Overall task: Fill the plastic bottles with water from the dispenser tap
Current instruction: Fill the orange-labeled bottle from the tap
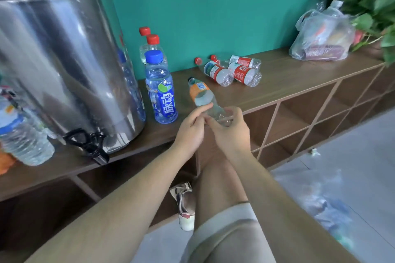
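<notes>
The right hand (232, 132) is curled round the base of the orange-labelled bottle (204, 97), fingers wrapped over the clear ribbed bottom. The left hand (190, 129) meets it from the other side: its forefinger (205, 108) lies straight across the clear body just below the label, the other fingers curled in underneath. The bottle is held at the front edge of the wooden shelf top (282, 83) and looks lifted off it. Its long axis is tilted – neck pointing away and a little left toward the green wall, base toward the person. It sits right of the upright blue-labelled bottle (162, 94) and the steel dispenser (64, 60), whose black tap (90, 144) hangs well to the left
</notes>
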`<state>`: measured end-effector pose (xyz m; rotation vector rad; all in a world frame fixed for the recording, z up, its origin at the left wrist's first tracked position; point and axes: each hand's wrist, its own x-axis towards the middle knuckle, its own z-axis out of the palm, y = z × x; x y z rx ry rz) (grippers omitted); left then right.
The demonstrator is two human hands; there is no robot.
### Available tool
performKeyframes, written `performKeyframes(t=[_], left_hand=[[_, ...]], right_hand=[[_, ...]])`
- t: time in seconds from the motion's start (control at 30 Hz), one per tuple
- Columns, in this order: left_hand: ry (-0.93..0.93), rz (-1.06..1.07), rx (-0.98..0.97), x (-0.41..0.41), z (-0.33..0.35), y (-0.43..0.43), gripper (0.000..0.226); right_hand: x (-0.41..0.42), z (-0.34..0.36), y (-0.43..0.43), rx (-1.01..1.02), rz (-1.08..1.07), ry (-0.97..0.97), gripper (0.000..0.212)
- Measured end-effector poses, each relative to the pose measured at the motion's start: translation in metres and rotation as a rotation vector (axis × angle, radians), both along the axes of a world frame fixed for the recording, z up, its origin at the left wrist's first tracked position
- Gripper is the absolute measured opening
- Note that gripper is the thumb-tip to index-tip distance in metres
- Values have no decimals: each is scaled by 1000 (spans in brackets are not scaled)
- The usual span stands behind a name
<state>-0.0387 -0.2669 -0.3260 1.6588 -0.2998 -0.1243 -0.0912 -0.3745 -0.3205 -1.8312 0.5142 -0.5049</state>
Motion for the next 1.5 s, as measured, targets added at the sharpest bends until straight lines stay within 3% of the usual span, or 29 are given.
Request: performKeyframes(t=[0.17,0.27,0.33,0.43,0.53,0.67,0.77,0.93,1.0,1.1,1.2,1.3,1.5], left_hand=[[33,-7,-76,-83,16,35,7],[89,30,-105,-128,22,63,28],[96,79,-126,-154,23,91,37],[84,124,-108,-177,13,137,39],[109,124,16,-184,-5,176,47],[141,127,159,-174,-28,212,62],[144,133,241,-159,-42,229,74],[32,172,222,-143,-68,233,72],[2,220,268,-138,-72,231,67],[-42,258,430,-126,-77,237,64],[-143,277,726,-116,-78,248,74],[-303,290,961,-111,-76,252,76],[-490,352,1195,-105,-78,253,75]], right_hand=[[-98,3,26,-57,84,-21,54],[-139,5,52,-204,177,-20,58],[-160,4,68,-272,260,-103,49],[-170,3,91,-32,467,-17,29],[-143,-7,114,-8,584,76,33],[-95,-20,147,22,770,164,58],[-66,-29,162,23,848,202,58],[-58,-54,176,-8,942,220,59],[-58,-58,175,-31,928,261,67],[-43,-55,163,-109,709,192,67],[-28,-51,146,-301,544,140,67],[-25,-54,142,-453,537,267,67],[-23,-60,159,-390,509,405,68]])
